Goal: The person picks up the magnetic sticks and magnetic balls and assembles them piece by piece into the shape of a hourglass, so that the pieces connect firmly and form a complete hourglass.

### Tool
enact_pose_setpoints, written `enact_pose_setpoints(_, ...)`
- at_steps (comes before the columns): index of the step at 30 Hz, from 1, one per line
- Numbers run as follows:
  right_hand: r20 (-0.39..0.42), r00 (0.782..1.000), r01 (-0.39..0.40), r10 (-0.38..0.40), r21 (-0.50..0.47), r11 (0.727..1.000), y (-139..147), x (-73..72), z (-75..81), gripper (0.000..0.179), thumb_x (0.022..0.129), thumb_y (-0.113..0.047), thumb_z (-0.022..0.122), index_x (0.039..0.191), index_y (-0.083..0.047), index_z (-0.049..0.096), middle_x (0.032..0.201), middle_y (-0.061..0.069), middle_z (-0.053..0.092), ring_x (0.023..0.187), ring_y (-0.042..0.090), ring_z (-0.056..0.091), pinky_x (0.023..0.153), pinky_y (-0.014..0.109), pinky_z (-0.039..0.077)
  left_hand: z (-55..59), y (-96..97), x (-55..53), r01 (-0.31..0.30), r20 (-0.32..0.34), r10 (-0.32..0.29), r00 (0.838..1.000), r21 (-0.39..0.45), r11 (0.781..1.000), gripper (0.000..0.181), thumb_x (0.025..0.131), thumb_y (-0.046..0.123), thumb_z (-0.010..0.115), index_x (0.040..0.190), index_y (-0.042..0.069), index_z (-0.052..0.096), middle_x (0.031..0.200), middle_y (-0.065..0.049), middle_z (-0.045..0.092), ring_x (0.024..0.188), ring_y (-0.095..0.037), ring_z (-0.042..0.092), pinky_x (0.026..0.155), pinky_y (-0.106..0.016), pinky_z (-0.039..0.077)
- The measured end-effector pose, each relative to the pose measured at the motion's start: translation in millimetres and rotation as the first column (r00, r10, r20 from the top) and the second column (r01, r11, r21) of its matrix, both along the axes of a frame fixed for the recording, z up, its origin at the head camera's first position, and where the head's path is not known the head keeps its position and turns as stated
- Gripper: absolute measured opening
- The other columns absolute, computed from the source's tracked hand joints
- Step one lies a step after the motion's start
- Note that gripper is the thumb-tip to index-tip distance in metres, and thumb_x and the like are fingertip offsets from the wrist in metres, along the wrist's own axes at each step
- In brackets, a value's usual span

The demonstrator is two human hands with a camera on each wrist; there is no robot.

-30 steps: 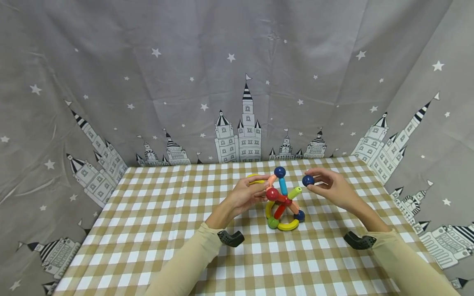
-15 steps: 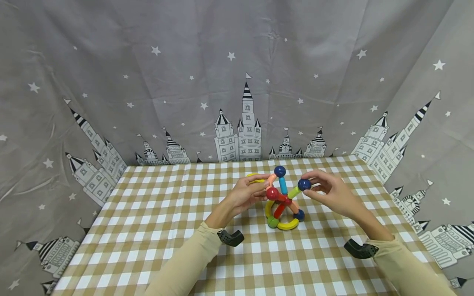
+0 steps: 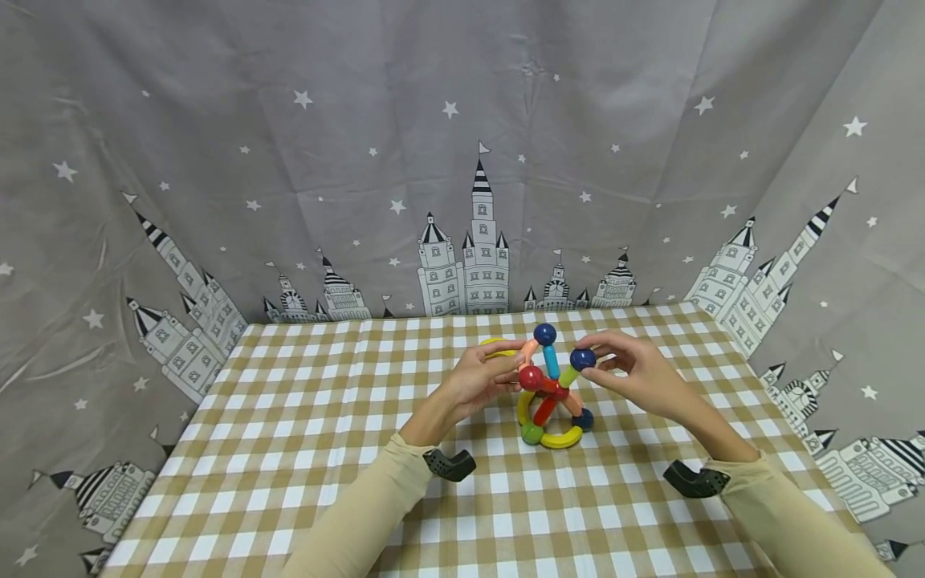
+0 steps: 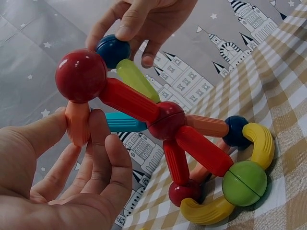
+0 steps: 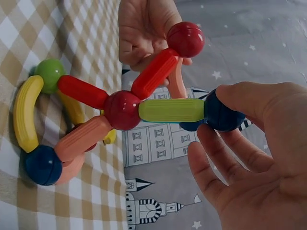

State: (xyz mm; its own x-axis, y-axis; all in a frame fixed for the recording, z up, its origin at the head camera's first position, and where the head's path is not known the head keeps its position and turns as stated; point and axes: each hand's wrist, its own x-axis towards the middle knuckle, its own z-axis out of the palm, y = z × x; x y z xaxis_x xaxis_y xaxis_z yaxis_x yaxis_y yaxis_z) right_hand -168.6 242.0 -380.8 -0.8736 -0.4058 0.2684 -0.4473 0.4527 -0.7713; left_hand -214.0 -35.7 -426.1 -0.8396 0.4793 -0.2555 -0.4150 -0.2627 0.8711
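A structure of magnetic rods and balls stands on the table, with a red ball (image 5: 123, 110) at its centre. My right hand (image 3: 643, 377) pinches a dark blue ball (image 5: 223, 111) between thumb and fingers; the ball touches the free end of a lime-green rod (image 5: 172, 110). On the other side, my left hand (image 3: 477, 384) pinches a peach rod (image 4: 78, 123) beneath a larger-looking red ball (image 4: 80, 75). Another blue ball (image 3: 545, 334) tops the light-blue rod (image 3: 552, 363). Below, yellow curved rods (image 3: 561, 438), a green ball (image 4: 244, 183) and other balls form the base.
Behind my left hand lies a yellow curved piece (image 3: 499, 347), partly hidden. A brown-and-white checked cloth (image 3: 289, 449) covers the table. At its far edge hangs a grey curtain (image 3: 325, 160) printed with castles and stars.
My right hand has moved left with the blue ball, bringing it from apart to touching the lime-green rod. The rod and ball have then shifted slightly left. My left hand keeps its hold.
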Motion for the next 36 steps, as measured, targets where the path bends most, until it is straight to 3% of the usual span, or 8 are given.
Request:
enact_pose_setpoints(7, -0.04, 0.998, -0.037, 0.038, 0.027, 0.999, -10.7, -7.7, 7.5, 0.033, 0.092, -0.006, 0.077, 0.124, -0.005, 0.069, 0.121, 0.009, 0.07, 0.101, 0.026, 0.069, 0.083, 0.03, 0.059, -3.0, -0.5, -0.4, -0.007, -0.001, 0.007, 1.0, -0.018, 1.0, 0.043, 0.099, 0.013, 0.07, 0.141, 0.006, 0.06, 0.131, -0.017, 0.062, 0.079, -0.018, 0.068, 0.085, -0.034, 0.058)
enact_pose_setpoints(18, -0.003, 0.997, -0.071, 0.071, 0.032, 0.997, -13.5, -13.6, 11.5, 0.032, 0.093, -0.006, 0.076, 0.125, -0.005, 0.068, 0.122, 0.01, 0.07, 0.102, 0.03, 0.069, 0.085, 0.031, 0.058, -5.5, 0.0, -0.9, -0.006, -0.009, 0.006, 1.0, -0.029, 1.0, 0.044, 0.099, 0.012, 0.07, 0.141, 0.006, 0.059, 0.13, -0.018, 0.062, 0.079, -0.018, 0.068, 0.092, -0.04, 0.056)
enact_pose_setpoints(22, 0.008, 0.997, -0.074, 0.074, 0.023, 0.997, -12.7, -13.7, 11.3, 0.034, 0.093, -0.006, 0.076, 0.126, -0.003, 0.067, 0.123, 0.01, 0.069, 0.102, 0.029, 0.069, 0.084, 0.033, 0.059, -4.7, -1.2, -0.3, -0.007, -0.005, 0.006, 1.0, -0.021, 1.0, 0.045, 0.099, 0.011, 0.069, 0.142, 0.005, 0.058, 0.128, -0.018, 0.062, 0.078, -0.017, 0.068, 0.088, -0.037, 0.057)
enact_pose_setpoints(31, 0.007, 0.998, -0.061, 0.061, -0.011, 0.998, -5.7, -12.0, 3.9, 0.046, 0.093, -0.005, 0.076, 0.136, -0.004, 0.06, 0.127, 0.014, 0.066, 0.102, 0.028, 0.069, 0.083, 0.034, 0.059, -3.2, -1.5, 0.7, -0.014, 0.0, 0.014, 1.0, -0.033, 0.999, 0.044, 0.099, 0.013, 0.07, 0.141, 0.007, 0.059, 0.13, -0.017, 0.062, 0.08, -0.019, 0.068, 0.099, -0.044, 0.053)
enact_pose_setpoints(36, 0.032, 0.999, 0.01, -0.009, -0.031, 0.999, 0.6, -9.0, -15.5, 0.052, 0.095, -0.011, 0.075, 0.143, -0.006, 0.055, 0.126, 0.016, 0.068, 0.102, 0.029, 0.068, 0.082, 0.034, 0.059, -4.1, -1.3, -0.5, -0.013, 0.005, 0.013, 1.0, -0.032, 0.999, 0.044, 0.098, 0.014, 0.071, 0.14, 0.008, 0.06, 0.132, -0.018, 0.061, 0.081, -0.019, 0.069, 0.101, -0.045, 0.052)
